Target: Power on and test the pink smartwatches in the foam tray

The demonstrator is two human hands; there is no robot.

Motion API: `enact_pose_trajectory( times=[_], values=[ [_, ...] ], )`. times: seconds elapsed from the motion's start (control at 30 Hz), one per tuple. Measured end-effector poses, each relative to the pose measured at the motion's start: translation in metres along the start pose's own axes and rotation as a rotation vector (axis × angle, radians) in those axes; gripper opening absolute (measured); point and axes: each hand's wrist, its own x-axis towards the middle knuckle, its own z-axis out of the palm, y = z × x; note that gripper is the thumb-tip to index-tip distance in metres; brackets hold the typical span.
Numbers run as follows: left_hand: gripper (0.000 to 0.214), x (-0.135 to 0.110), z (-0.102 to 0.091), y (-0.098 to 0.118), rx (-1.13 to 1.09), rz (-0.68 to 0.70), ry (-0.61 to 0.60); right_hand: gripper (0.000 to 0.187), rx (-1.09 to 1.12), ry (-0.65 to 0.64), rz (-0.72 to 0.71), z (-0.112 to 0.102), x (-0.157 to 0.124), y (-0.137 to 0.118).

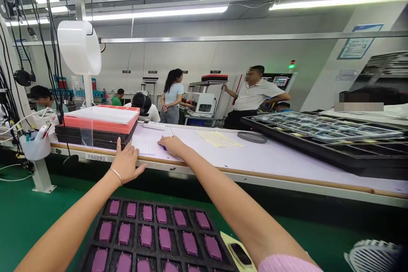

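We've got the long table [287, 159] with the tray stack [105, 126] near its left end, so we'd keep our left hand [126, 162], fingers spread and holding nothing, light at the edge instead of leaning on the stack. Our right hand [174, 146] curls just beside the white sheet [145, 147], over a small blue thing [164, 148] on the table; can't tell if it's gripped, so we'd check that pinch.

Label [97, 157] on bench [274, 159] reads "不良品放置区".
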Motion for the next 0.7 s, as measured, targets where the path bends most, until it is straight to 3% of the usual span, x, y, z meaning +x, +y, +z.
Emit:
enact_pose_trajectory(
  times=[0.1, 0.23, 0.37, 0.47, 0.53, 0.7],
  values=[
    [0.050, -0.007, -0.001, 0.022, -0.145, 0.085, 0.022, 0.023, 0.104, 0.077, 0.170, 0.005, -0.009, 0.020],
    [0.062, 0.008, 0.006, 0.037, -0.328, 0.158, -0.032, 0.013, 0.303, 0.354, 0.436, 0.001, -0.026, 0.040],
    [0.060, 0.027, 0.021, 0.037, -0.221, 0.079, -0.131, 0.035, 0.639, 0.580, 0.594, -0.015, -0.031, 0.044],
    [0.070, 0.035, 0.027, 0.048, -0.129, 0.030, -0.102, 0.059, 0.947, 0.607, 0.588, -0.025, -0.021, 0.034],
    [0.076, 0.037, 0.029, 0.059, -0.092, -0.019, -0.085, 0.063, 1.121, 0.588, 0.569, -0.029, -0.009, 0.023],
    [0.081, 0.037, 0.032, 0.073, -0.083, -0.069, -0.075, 0.034, 1.401, 0.418, 0.524, -0.018, 0.018, -0.006]
  ],
)
